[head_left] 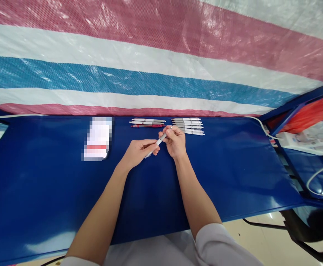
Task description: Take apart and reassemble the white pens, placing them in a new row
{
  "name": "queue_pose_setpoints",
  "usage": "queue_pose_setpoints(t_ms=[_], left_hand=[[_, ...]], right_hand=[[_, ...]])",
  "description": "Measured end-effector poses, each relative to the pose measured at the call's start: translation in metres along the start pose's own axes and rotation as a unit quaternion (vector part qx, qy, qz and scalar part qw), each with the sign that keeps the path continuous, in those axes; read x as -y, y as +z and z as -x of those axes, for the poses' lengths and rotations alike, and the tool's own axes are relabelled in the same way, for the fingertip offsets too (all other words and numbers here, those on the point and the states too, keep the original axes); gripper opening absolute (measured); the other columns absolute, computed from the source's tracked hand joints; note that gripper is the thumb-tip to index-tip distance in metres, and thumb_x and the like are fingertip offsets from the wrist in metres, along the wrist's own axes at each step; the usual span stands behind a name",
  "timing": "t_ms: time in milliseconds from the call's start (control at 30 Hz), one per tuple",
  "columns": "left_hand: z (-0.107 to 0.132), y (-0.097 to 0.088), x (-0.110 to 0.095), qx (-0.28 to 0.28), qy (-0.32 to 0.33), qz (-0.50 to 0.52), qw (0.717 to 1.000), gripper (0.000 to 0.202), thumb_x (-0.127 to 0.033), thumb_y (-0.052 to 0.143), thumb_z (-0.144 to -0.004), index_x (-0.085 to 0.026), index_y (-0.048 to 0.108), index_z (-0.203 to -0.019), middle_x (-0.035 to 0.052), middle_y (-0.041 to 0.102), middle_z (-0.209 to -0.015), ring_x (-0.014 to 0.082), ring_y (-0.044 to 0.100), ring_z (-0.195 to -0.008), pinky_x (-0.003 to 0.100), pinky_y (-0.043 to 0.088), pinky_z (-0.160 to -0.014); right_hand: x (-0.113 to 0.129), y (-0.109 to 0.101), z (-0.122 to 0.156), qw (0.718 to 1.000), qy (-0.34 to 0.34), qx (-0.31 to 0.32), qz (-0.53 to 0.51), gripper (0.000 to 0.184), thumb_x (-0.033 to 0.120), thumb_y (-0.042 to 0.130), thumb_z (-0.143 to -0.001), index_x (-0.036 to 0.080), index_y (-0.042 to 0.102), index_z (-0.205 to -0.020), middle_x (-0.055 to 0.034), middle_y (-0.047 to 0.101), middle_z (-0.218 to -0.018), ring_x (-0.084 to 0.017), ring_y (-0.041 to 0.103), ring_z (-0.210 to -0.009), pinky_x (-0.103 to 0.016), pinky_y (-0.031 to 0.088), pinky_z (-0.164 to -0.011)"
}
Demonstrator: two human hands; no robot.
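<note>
A white pen with a grey grip slants between my two hands above the blue table. My left hand pinches its lower, white end, thumb on top. At the upper end, fingers of my right hand close round the grey grip and tip. Just behind my right hand lies a row of several white and grey pens, partly covered by the fingers. Left of that row rests a smaller group of pens, with a red pen nearest me.
A blurred-out, pale rectangular object with a red band lies left of the pens. Striped plastic sheeting hangs behind the table. A white cable and power strip are at the right edge, with a black chair below.
</note>
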State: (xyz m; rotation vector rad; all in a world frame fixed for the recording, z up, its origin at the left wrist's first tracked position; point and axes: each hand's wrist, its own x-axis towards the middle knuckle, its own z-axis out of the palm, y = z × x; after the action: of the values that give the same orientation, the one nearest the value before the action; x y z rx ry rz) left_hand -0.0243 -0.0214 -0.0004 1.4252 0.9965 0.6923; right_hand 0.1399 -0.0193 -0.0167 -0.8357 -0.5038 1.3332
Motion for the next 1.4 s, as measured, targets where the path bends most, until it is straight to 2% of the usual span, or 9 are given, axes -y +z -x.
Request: queue_pose_setpoints(t_ms=[200,367,500,600,700,933,1100,1267,1400], left_hand=[[-0.005,0.006,0.013,-0.074,0.078,-0.083,0.991,0.032,-0.044,0.067,-0.084,-0.021,0.076,-0.104,0.0026,0.077,-0.084,0.0184,0.072,-0.073,0.029,0.056,-0.076],[-0.008,0.012,0.014,-0.136,0.214,-0.199,0.947,0.024,-0.036,0.063,-0.088,-0.022,0.075,-0.103,0.0034,0.077,-0.094,0.0186,0.072,-0.078,0.029,0.055,-0.076],[-0.002,0.011,0.007,-0.135,0.201,-0.207,0.948,0.024,-0.033,0.057,-0.092,-0.022,0.073,-0.106,0.0028,0.077,-0.09,0.0185,0.072,-0.077,0.028,0.055,-0.076],[0.007,0.011,0.002,-0.135,0.147,-0.14,0.97,0.025,-0.035,0.056,-0.093,-0.02,0.071,-0.106,0.0043,0.077,-0.09,0.0184,0.073,-0.078,0.029,0.057,-0.077],[0.015,0.013,-0.001,-0.168,0.117,-0.004,0.979,0.029,-0.04,0.06,-0.091,-0.017,0.067,-0.107,0.0083,0.077,-0.095,0.0194,0.073,-0.078,0.032,0.059,-0.076],[0.017,0.026,-0.006,-0.226,0.092,0.292,0.925,0.033,-0.042,0.073,-0.082,-0.018,0.058,-0.098,0.0115,0.076,-0.103,0.0242,0.073,-0.098,0.047,0.051,-0.098],[0.021,0.038,-0.009,-0.252,0.1,0.353,0.895,0.031,-0.04,0.073,-0.083,-0.02,0.052,-0.095,0.0108,0.076,-0.103,0.0251,0.07,-0.106,0.05,0.047,-0.103],[0.028,0.049,-0.011,-0.254,0.088,0.368,0.89,0.03,-0.04,0.071,-0.086,-0.021,0.05,-0.095,0.0113,0.074,-0.112,0.0246,0.068,-0.111,0.05,0.045,-0.106],[0.031,0.054,-0.011,-0.245,0.086,0.382,0.887,0.032,-0.04,0.074,-0.083,-0.021,0.05,-0.092,0.0112,0.074,-0.113,0.025,0.068,-0.11,0.048,0.046,-0.105]], right_hand=[[0.0,0.001,0.002,0.999,-0.034,-0.034,0.008,0.029,0.033,0.088,-0.056,0.021,0.067,-0.072,0.0038,0.072,-0.069,-0.015,0.074,-0.067,-0.023,0.062,-0.059],[0.001,0.007,0.004,0.997,-0.056,-0.054,-0.015,0.027,0.033,0.088,-0.057,0.021,0.069,-0.073,0.0045,0.073,-0.07,-0.014,0.074,-0.068,-0.023,0.062,-0.063],[0.007,0.014,0.007,0.997,-0.055,-0.055,0.014,0.025,0.035,0.085,-0.062,0.022,0.072,-0.079,0.0023,0.076,-0.076,-0.016,0.075,-0.073,-0.026,0.061,-0.068],[0.012,0.017,0.014,0.998,-0.036,-0.03,0.05,0.026,0.039,0.081,-0.067,0.022,0.074,-0.085,-0.0001,0.078,-0.086,-0.017,0.075,-0.082,-0.029,0.06,-0.08],[0.015,0.015,0.025,0.996,-0.021,-0.008,0.088,0.027,0.042,0.078,-0.071,0.022,0.075,-0.088,-0.0016,0.078,-0.091,-0.017,0.075,-0.086,-0.03,0.059,-0.083],[0.011,0.006,0.059,0.965,-0.076,-0.004,0.251,0.026,0.043,0.075,-0.073,0.022,0.075,-0.088,-0.0039,0.077,-0.097,-0.019,0.072,-0.091,-0.03,0.058,-0.078],[0.007,0.003,0.067,0.948,-0.085,0.025,0.305,0.032,0.043,0.077,-0.071,0.023,0.073,-0.096,-0.0029,0.076,-0.1,-0.019,0.072,-0.084,-0.033,0.058,-0.078],[0.001,-0.002,0.062,0.949,-0.09,0.033,0.301,0.032,0.04,0.08,-0.068,0.024,0.072,-0.095,-0.0013,0.075,-0.1,-0.018,0.072,-0.082,-0.033,0.059,-0.078],[0.0,-0.002,0.061,0.955,-0.093,0.023,0.28,0.029,0.039,0.08,-0.068,0.023,0.073,-0.091,-0.0011,0.075,-0.096,-0.016,0.07,-0.078,-0.029,0.059,-0.067]])
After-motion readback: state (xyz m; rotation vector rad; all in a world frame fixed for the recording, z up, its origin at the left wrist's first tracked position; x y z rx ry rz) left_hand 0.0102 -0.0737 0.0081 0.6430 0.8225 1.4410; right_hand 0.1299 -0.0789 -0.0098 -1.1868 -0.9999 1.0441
